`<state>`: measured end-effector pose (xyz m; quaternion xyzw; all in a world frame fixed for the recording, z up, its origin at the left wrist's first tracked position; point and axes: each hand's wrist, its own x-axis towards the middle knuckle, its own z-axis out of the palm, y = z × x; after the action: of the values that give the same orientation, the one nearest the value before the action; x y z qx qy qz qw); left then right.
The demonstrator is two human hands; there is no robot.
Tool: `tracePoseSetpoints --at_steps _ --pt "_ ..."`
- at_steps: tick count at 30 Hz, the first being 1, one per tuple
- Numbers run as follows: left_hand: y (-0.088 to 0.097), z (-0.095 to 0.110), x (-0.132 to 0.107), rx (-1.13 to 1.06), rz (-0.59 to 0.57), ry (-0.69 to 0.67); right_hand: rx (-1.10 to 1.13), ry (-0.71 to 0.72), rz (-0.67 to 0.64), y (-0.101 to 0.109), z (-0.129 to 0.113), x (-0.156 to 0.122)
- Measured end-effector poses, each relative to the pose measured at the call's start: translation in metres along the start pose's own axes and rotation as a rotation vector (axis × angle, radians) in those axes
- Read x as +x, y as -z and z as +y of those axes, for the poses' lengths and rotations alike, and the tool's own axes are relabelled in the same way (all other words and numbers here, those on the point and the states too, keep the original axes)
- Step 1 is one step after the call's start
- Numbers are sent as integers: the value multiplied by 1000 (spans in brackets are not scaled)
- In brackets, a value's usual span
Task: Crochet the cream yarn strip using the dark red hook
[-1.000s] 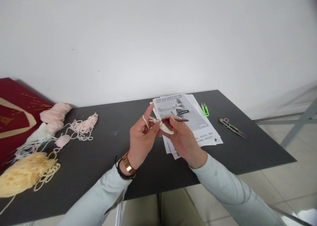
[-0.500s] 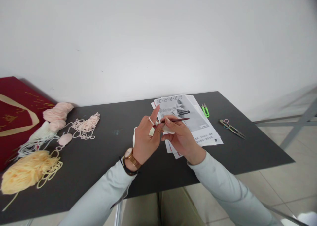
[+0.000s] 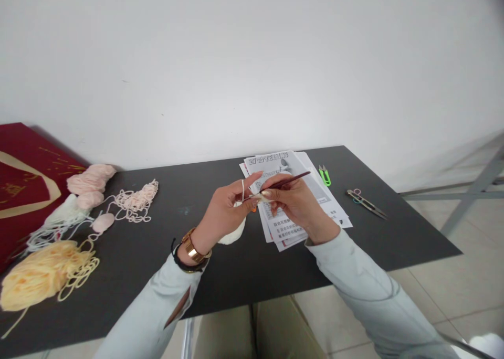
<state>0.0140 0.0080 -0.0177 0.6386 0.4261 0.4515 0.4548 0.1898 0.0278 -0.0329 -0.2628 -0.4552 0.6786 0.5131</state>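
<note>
My left hand (image 3: pixel 226 210) is closed on a small white crocheted piece (image 3: pixel 233 234), with a strand of white yarn looped over its raised index finger. My right hand (image 3: pixel 296 200) pinches a dark red crochet hook (image 3: pixel 289 180), whose tip meets the piece between the two hands. Both hands hover above the black table (image 3: pixel 197 259), just in front of a stack of printed instruction sheets (image 3: pixel 289 212). The working end of the hook is hidden by my fingers.
Pink yarn (image 3: pixel 134 200), pale pink balls (image 3: pixel 91 178), white yarn (image 3: pixel 63 214) and yellow yarn (image 3: pixel 43 275) lie at the table's left. A red box (image 3: pixel 23 186) sits at far left. Green snips (image 3: pixel 325 175) and metal scissors (image 3: pixel 364 202) lie to the right of the sheets.
Both hands turned and shifted slightly right. The hook's handle tilted up to the right, and the white piece now hangs below my left hand.
</note>
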Motion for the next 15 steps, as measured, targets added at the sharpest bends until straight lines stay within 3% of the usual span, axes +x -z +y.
tracePoseSetpoints --at_steps 4,7,12,15 --pt "1 3 -1 -183 -102 117 -122 -8 -82 5 -3 5" --pt "0 3 -1 -240 -87 177 -163 11 -107 8 -3 5" --pt "-1 3 -1 -286 -36 153 -182 72 -91 13 -2 1" --pt "-3 -1 -1 -177 -43 92 -150 74 -56 15 2 -1"
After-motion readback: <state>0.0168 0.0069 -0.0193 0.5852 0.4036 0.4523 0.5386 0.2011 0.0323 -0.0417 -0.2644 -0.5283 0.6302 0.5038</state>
